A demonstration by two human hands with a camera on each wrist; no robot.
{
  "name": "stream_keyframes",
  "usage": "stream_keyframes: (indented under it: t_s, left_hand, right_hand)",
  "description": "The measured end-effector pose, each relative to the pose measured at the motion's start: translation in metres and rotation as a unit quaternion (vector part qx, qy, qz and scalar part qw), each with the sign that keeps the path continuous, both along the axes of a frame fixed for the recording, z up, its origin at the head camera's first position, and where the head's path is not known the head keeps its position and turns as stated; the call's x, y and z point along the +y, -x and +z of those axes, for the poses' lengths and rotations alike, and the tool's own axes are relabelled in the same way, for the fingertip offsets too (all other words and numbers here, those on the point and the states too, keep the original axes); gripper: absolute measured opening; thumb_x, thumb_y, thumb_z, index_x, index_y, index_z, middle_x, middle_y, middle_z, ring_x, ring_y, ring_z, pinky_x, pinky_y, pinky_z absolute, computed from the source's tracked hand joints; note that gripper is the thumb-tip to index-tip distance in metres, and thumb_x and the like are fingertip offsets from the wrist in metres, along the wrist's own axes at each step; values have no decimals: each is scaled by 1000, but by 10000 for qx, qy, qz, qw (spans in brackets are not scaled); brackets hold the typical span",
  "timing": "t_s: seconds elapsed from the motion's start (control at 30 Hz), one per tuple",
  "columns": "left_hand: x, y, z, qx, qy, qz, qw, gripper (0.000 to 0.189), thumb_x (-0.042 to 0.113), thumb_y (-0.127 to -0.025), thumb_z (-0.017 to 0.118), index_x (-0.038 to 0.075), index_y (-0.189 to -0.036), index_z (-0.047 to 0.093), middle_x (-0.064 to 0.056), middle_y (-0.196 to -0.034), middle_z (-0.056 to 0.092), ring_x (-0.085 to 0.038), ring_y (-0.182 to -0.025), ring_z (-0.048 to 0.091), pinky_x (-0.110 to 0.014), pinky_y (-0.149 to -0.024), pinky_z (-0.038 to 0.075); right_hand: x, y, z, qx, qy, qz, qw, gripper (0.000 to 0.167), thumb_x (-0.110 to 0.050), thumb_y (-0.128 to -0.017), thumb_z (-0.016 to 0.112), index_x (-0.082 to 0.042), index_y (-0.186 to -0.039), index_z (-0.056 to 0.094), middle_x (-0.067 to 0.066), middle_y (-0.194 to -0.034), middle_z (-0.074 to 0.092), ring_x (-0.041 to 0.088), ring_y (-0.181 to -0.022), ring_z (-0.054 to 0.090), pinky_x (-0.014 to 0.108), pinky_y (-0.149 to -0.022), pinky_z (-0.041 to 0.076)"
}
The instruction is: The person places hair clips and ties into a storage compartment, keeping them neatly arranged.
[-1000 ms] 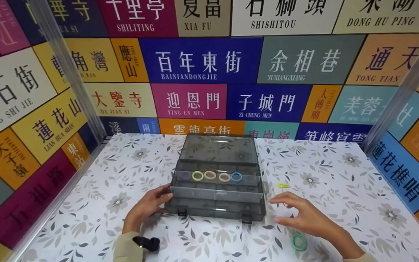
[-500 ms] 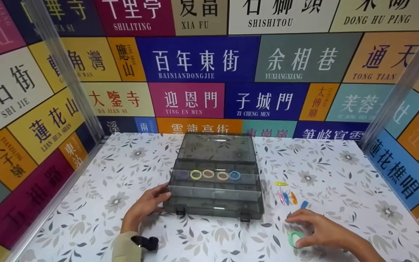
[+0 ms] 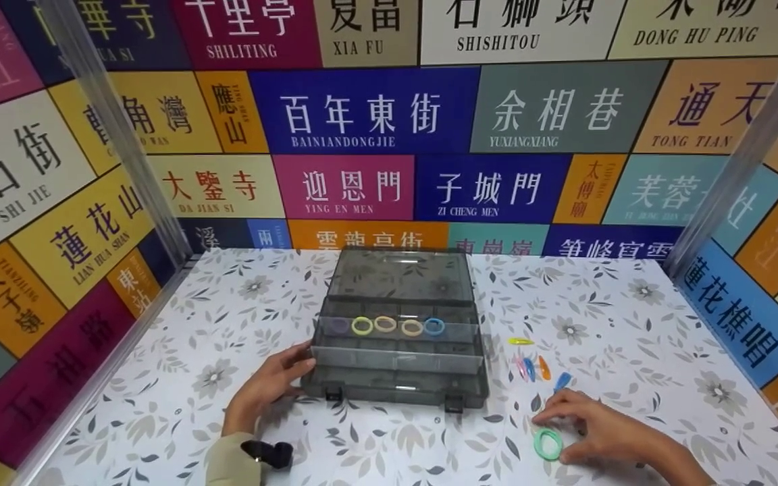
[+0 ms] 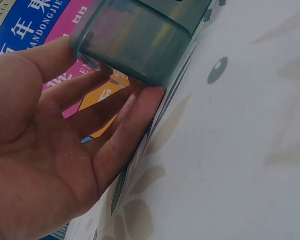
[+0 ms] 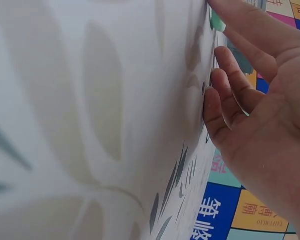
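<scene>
A translucent dark grey organizer box (image 3: 399,388) stands with its lid raised and a tiered tray (image 3: 396,360) showing. My left hand (image 3: 273,378) rests against its left side; in the left wrist view the thumb touches one edge of the box (image 4: 140,40) and the fingers lie along its corner, mostly straight. My right hand (image 3: 598,425) is at a green hair tie (image 3: 548,445) on the table, thumb on its right edge and index finger by its upper edge. In the right wrist view a sliver of the green hair tie (image 5: 217,20) shows between thumb and index finger.
Several ring-shaped hair ties, among them a yellow one (image 3: 362,326) and a blue one (image 3: 434,327), sit in a row in the box. Right of it lie a yellow clip (image 3: 521,341), an orange clip (image 3: 544,368), a blue clip (image 3: 562,381) and other small clips. Sign-patterned walls surround the table.
My right hand has moved from beside the box, down and right, to the green hair tie, uncovering the small clips. Its fingers now sit closer around the tie. My left hand stays at the box.
</scene>
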State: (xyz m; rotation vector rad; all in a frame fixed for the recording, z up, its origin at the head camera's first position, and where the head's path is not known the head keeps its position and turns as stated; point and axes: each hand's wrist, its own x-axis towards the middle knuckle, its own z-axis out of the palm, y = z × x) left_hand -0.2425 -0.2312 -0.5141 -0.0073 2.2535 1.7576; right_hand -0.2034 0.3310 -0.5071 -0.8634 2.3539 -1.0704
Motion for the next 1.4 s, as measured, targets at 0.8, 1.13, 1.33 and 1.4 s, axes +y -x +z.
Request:
stream_keyframes:
  t_s: [0.8,1.13,1.33,1.4]
  left_hand:
    - [-2,1,-1,-47,-5,-20,10000,62,24,-103,57,5,-157,32,-27,-157,36,-45,-143,39,-48,-92,59]
    - [-2,3,-1,-23,-30,-62,10000,62,25,-103,58,5,-156,33,-26,-158,35,-45,-143,39,-49,-93,59]
    - [-2,3,-3,29,76,-48,10000,62,26,-103,58,6,-157,33,-27,-158,36,-46,-143,40,-47,-90,60]
    - [-1,3,-4,38,115,-23,9999,61,25,-103,58,6,-156,34,-26,-157,37,-45,-142,42,-46,-88,61]
  right_hand:
    - [-21,2,3,1012,549,-129,9933,20,-21,-89,77,-15,-108,76,8,-110,63,8,-96,57,24,-70,46]
    - [-39,22,40,1712,402,-455,9834,23,-23,-88,78,-19,-111,74,12,-118,62,-2,-107,55,32,-76,54]
    - [-57,40,56,2097,148,-1024,9723,24,-29,-87,80,-22,-109,75,5,-120,64,6,-110,58,36,-86,53]
    - [-64,47,58,2124,125,-1163,9702,23,-31,-87,80,-23,-108,75,3,-120,64,13,-109,60,38,-85,53]
